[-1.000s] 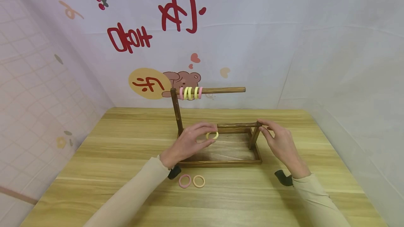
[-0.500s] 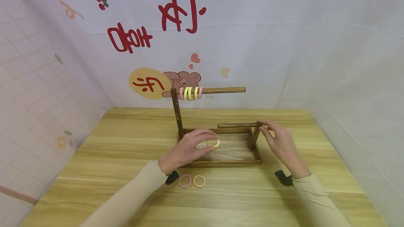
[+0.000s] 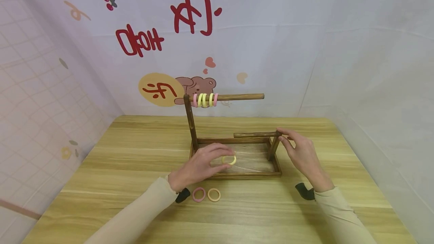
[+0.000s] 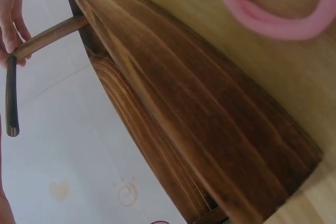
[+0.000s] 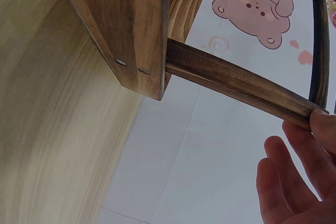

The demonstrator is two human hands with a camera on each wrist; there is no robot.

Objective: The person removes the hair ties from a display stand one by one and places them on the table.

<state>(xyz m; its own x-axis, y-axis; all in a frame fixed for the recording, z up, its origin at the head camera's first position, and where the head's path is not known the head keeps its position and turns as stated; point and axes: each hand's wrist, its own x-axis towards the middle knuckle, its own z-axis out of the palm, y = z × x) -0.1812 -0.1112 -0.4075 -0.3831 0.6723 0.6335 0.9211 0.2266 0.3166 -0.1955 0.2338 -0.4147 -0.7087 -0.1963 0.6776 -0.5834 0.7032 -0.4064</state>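
My left hand (image 3: 200, 165) pinches a yellow ring (image 3: 234, 161) between thumb and fingers, over the tray of a dark wooden stand (image 3: 244, 176). My right hand (image 3: 305, 155) holds the top of the stand's short right post (image 5: 236, 85), thumb and index finger at the corner where the lower peg (image 3: 254, 135) starts. That peg points left and carries no rings. On the longer upper peg (image 3: 244, 96), several pink and yellow rings (image 3: 204, 100) hang near the tall left post (image 3: 190, 121). In the left wrist view the held ring is out of sight.
A pink ring (image 3: 194, 197) and a pale orange ring (image 3: 218, 195) lie flat on the wooden table (image 3: 257, 214), in front of the stand. A white printed cloth (image 3: 271, 48) hangs behind and on both sides.
My left hand has come down and toward me with the yellow ring, from beside the lower peg's free end to low over the tray. My right hand stays in place.
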